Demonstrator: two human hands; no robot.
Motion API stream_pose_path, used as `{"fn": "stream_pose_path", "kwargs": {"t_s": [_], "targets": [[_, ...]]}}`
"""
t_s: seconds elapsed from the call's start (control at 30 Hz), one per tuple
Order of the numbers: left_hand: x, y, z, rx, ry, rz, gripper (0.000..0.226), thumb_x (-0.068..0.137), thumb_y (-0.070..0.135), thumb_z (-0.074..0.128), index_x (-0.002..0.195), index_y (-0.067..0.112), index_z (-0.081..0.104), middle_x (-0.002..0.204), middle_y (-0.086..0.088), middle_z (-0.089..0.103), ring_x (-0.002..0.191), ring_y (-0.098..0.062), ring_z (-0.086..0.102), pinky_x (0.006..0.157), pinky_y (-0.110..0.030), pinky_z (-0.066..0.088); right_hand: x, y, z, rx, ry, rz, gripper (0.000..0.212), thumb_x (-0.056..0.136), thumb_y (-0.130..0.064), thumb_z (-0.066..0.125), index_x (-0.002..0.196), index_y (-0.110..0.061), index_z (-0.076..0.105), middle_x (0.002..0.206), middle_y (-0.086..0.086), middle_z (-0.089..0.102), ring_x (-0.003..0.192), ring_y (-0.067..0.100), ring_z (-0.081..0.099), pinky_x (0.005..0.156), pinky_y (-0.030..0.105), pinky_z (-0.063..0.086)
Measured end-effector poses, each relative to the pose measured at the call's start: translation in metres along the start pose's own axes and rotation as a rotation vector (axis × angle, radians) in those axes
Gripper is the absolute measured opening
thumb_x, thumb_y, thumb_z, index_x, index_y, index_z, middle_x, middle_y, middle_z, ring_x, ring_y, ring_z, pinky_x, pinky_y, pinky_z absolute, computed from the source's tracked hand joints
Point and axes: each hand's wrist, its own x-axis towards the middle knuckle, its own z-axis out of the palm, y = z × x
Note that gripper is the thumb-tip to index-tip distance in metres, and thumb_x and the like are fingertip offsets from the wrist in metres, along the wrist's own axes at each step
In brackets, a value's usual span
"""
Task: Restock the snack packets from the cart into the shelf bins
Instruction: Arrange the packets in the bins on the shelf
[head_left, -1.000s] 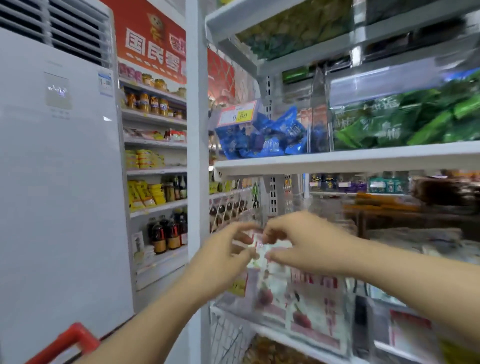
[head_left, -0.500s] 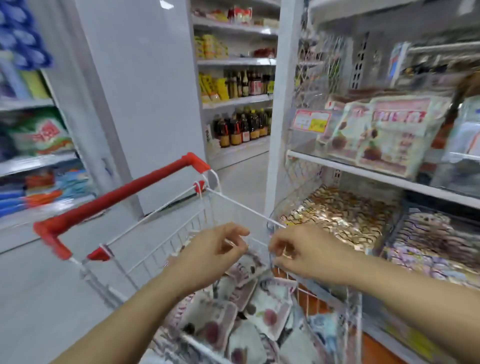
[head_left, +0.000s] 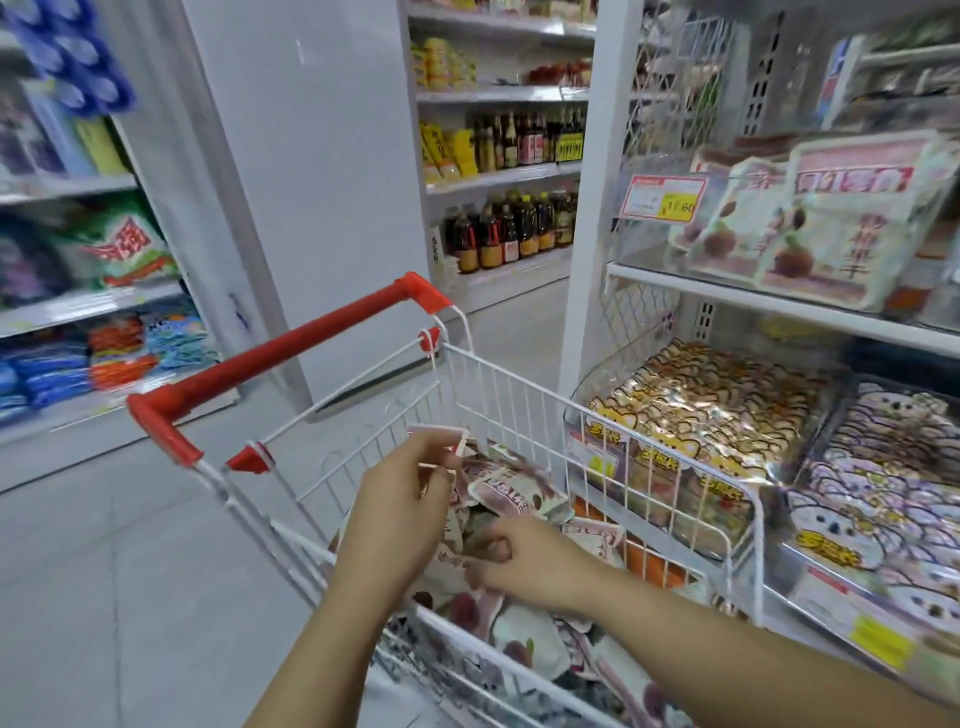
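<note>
Both forearms reach in from the lower edge, over the near end of the cart (head_left: 524, 387). Right hand (head_left: 530, 566): low in the basket, fingers curled, thumb and fingertips pinching the edge of one snack packet (head_left: 453, 565) lying on the pile. Left hand (head_left: 400, 501): higher and just beyond the right, fingers curled round a lifted packet (head_left: 435, 435), whose white-and-pink top edge shows above the knuckles; it is held over the basket, clear of the shelf. Loose packets (head_left: 511, 491), white with dark red fruit print, fill the basket floor beneath and around both hands, overlapping at mixed angles. The cart is white wire with a red handle (head_left: 291, 353) on its left side; its right side stands just beside the shelf unit. Lower shelf, beside the cart: a bin of gold foil packets (head_left: 717, 400) and, to its right, a bin of pale purple packets (head_left: 883, 499). Upper shelf: a clear bin (head_left: 639, 254) holding packets of the same print as those in the cart (head_left: 831, 228), upright and leaning, with a price tag (head_left: 662, 200) on its front. Farther off: a white pillar (head_left: 322, 182), dark bottles (head_left: 509, 228) on a back shelf, and blurred bags (head_left: 119, 244) on the left shelving.
</note>
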Motion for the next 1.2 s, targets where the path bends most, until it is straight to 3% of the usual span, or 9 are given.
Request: {"fn": "stream_pose_path", "kwargs": {"t_s": [0.13, 0.27, 0.37, 0.47, 0.57, 0.7, 0.8, 0.93, 1.2], "targets": [[-0.005, 0.006, -0.002, -0.006, 0.033, 0.009, 0.031, 0.098, 0.015, 0.056, 0.109, 0.042, 0.067, 0.093, 0.025, 0.069, 0.084, 0.008, 0.064, 0.071, -0.02, 0.053, -0.002, -0.003, -0.012, 0.142, -0.033, 0.059, 0.014, 0.086, -0.035, 0.075, 0.074, -0.029, 0.071, 0.077, -0.007, 0.068, 0.072, -0.006, 0.057, 0.074, 0.027, 0.044], [-0.002, 0.006, -0.004, -0.09, 0.054, -0.045, 0.03, 0.098, 0.017, 0.058, 0.109, 0.045, 0.061, 0.11, 0.023, 0.066, 0.097, 0.01, 0.061, 0.082, -0.014, 0.052, -0.025, -0.002, -0.049, 0.317, 0.122, 0.091, 0.009, 0.085, -0.024, 0.079, 0.087, -0.02, 0.072, 0.083, -0.002, 0.071, 0.069, 0.008, 0.065, 0.067, 0.021, 0.05], [0.006, 0.01, -0.004, -0.218, 0.049, -0.183, 0.045, 0.097, 0.037, 0.061, 0.14, 0.037, 0.05, 0.136, 0.017, 0.055, 0.119, -0.004, 0.056, 0.1, -0.042, 0.052, -0.033, -0.009, -0.069, 0.48, 0.346, 0.028, 0.011, 0.086, -0.021, 0.076, 0.093, -0.014, 0.073, 0.094, 0.013, 0.075, 0.088, 0.031, 0.072, 0.086, 0.044, 0.059], [0.015, 0.022, 0.0, -0.433, -0.144, -0.322, 0.064, 0.092, 0.048, 0.066, 0.149, 0.03, 0.042, 0.131, 0.011, 0.064, 0.111, -0.011, 0.067, 0.1, -0.042, 0.051, -0.029, -0.022, -0.079, 0.644, 0.441, -0.05, 0.015, 0.086, -0.024, 0.077, 0.093, -0.012, 0.073, 0.097, 0.021, 0.073, 0.096, 0.043, 0.069, 0.095, 0.058, 0.053], [0.024, 0.032, 0.006, -0.63, -0.222, -0.334, 0.033, 0.096, 0.03, 0.066, 0.126, 0.018, 0.062, 0.11, 0.0, 0.077, 0.096, -0.019, 0.075, 0.09, -0.041, 0.058, -0.019, -0.033, -0.079, 0.717, 0.433, -0.085, 0.008, 0.09, -0.018, 0.071, 0.097, -0.013, 0.072, 0.094, 0.013, 0.076, 0.091, 0.032, 0.073, 0.086, 0.045, 0.059], [0.034, 0.021, 0.001, -0.646, 0.062, -0.337, 0.015, 0.096, 0.034, 0.066, 0.108, 0.025, 0.067, 0.092, 0.01, 0.078, 0.08, -0.012, 0.074, 0.07, -0.036, 0.055, 0.003, -0.026, -0.08, 0.708, 0.456, -0.037, 0.015, 0.098, -0.019, 0.061, 0.108, -0.011, 0.069, 0.093, 0.008, 0.073, 0.077, 0.017, 0.071, 0.071, 0.026, 0.059], [0.042, 0.011, -0.009, -0.76, 0.2, -0.363, 0.012, 0.098, 0.03, 0.063, 0.108, 0.026, 0.066, 0.092, 0.01, 0.078, 0.082, -0.014, 0.076, 0.07, -0.041, 0.059, 0.025, -0.023, -0.066, 0.402, 0.283, 0.087, 0.021, 0.095, -0.025, 0.066, 0.116, -0.021, 0.065, 0.09, 0.004, 0.074, 0.076, 0.018, 0.07, 0.067, 0.03, 0.056], [0.04, 0.003, -0.019, -0.728, 0.215, -0.333, 0.01, 0.099, 0.026, 0.062, 0.105, 0.02, 0.065, 0.078, 0.012, 0.075, 0.066, 0.002, 0.071, 0.047, -0.013, 0.049, 0.06, -0.034, -0.031, 0.331, 0.195, 0.165, 0.024, 0.09, -0.04, 0.07, 0.106, -0.022, 0.068, 0.072, -0.001, 0.07, 0.062, 0.017, 0.063, 0.062, 0.038, 0.056], [0.033, -0.01, -0.042, -0.57, 0.316, -0.257, 0.013, 0.097, 0.027, 0.064, 0.109, 0.032, 0.064, 0.094, 0.013, 0.073, 0.072, 0.001, 0.072, 0.067, -0.024, 0.055, 0.076, -0.034, -0.025, 0.545, 0.361, 0.145, 0.021, 0.095, -0.023, 0.067, 0.077, -0.012, 0.064, 0.068, 0.001, 0.069, 0.05, 0.007, 0.058, 0.048, 0.019, 0.044]]}}
